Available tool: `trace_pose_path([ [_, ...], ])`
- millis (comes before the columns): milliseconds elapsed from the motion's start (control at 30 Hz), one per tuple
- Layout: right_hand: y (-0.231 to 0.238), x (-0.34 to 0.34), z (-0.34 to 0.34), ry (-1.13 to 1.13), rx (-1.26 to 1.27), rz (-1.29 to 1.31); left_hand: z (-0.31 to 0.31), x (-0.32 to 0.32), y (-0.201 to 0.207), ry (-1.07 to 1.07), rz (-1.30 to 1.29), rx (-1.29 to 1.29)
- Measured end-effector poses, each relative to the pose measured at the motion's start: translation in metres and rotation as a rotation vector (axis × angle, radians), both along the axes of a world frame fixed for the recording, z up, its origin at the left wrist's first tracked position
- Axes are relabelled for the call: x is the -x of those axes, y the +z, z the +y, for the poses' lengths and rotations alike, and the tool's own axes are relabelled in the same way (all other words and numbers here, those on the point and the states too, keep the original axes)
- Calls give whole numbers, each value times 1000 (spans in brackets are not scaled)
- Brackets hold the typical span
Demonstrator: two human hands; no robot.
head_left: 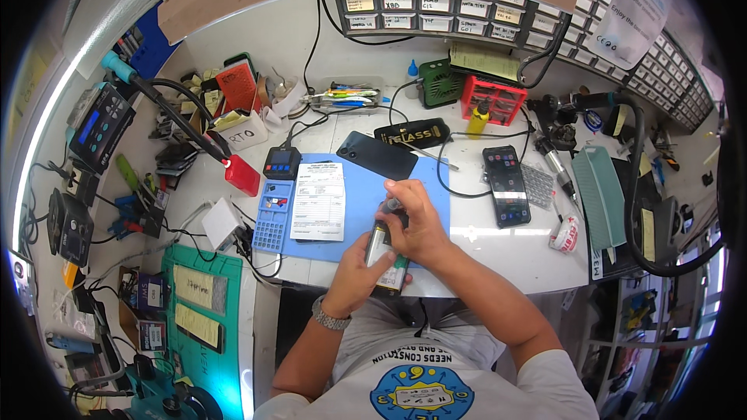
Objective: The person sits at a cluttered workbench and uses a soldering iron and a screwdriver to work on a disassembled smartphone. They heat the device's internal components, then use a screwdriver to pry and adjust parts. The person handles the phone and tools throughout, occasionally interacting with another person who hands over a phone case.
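Head view: nearest, the left hand [359, 268] curls around a slim, flat oblong piece with black, silvery and green areas [379, 244], gripping it along its sides above the near edge of the bench; what it is, I cannot tell. Reaching across its far end, the right hand [416, 225] closes narrowly, thumb and fingers pinching a dark, rounded grey-black end part [391, 205]. I judge the piece light and stiff, its smooth faces apt to slip and perhaps fragile, best held by the long edges. Under and beyond both hands spreads a flat pale-blue work mat [433, 194]. Just left of the left hand lies a white printed paper slip [317, 225], easily dragged by a sleeveless wrist; farther left, a blue compartmented plastic tray [269, 233]. Right of the right hand, well apart, rests a black phone with its screen lit [506, 187]; a thin black cable [442, 175] loops between and could snag. Beyond the right fingertips sit a dark glossy phone [377, 155], then a black pouch with gold lettering [411, 134], then a red plastic drawer box [493, 98]
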State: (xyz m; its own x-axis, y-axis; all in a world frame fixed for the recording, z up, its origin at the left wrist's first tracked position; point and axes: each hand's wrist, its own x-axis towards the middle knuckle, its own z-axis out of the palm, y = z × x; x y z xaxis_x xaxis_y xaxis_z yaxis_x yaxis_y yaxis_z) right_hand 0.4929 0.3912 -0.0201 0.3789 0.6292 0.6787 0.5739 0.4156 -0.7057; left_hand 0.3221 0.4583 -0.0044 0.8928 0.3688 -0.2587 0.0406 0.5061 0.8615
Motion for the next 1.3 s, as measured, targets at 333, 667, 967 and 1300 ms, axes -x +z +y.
trace_pose_path([
  [333, 19, -22, -15, -279, 319, 199, -6, 0, 5, 69, 29, -18],
  [667, 14, -22, -12, -113, 210, 287, -7, 0, -1, 81, 11, -3],
  [967, -5, -9, -3, -14, 43, 423, -7, 1, -2, 82, 7, -11],
  [1300, 7, -7, -11, -2, 137, 435, -5, 1, 0, 66, 22, -12],
])
